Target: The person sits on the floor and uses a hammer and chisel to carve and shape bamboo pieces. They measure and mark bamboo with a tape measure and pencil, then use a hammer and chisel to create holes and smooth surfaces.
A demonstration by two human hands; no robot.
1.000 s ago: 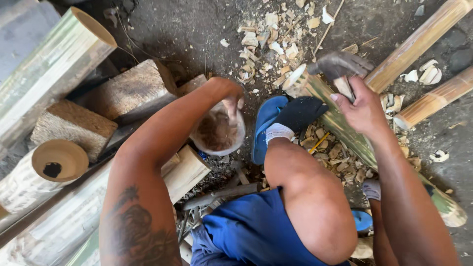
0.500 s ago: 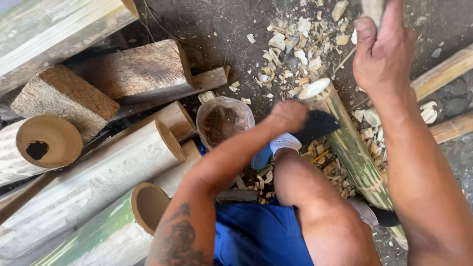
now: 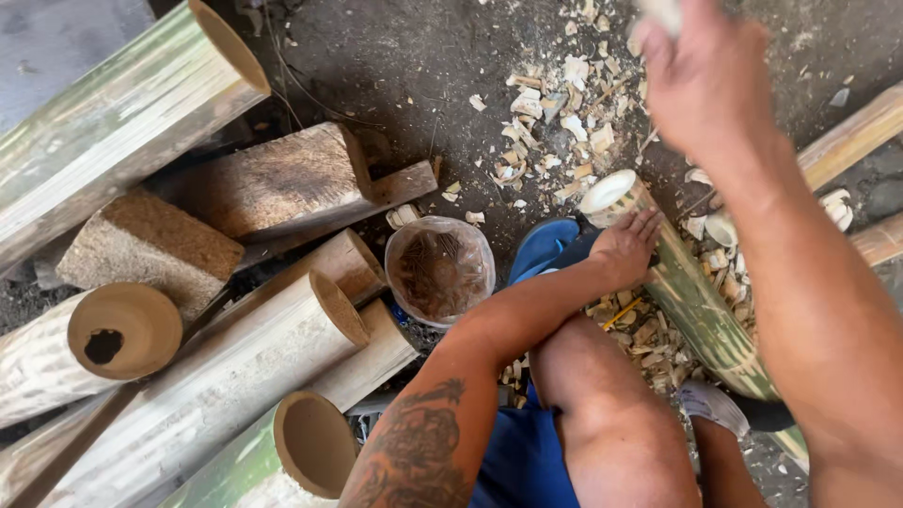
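Blur is smearing my right hand (image 3: 707,80) where it is hanging high at the top of the frame, and its fingertips are running off the upper edge. Something pale is poking out above the knuckles, but it is cut off and I cannot tell what it is, nor how tightly the fingers are closing around it. My right forearm is dropping steeply toward the lower right corner, covering part of the green bamboo pole (image 3: 691,296) beneath it. My left arm is reaching across my knee, elbow bent, with the left hand (image 3: 625,246) lying open and flat, fingers spread, pressing on the pole just behind its cut end. That pale round end is pointing up toward the scattered wood chips (image 3: 555,122) on the dark ground, directly below the raised hand and well apart from it. A clear plastic cup (image 3: 439,270) is standing just beside my left forearm, and bamboo sections (image 3: 202,390) are lying stacked on the left, partly cropped by the frame
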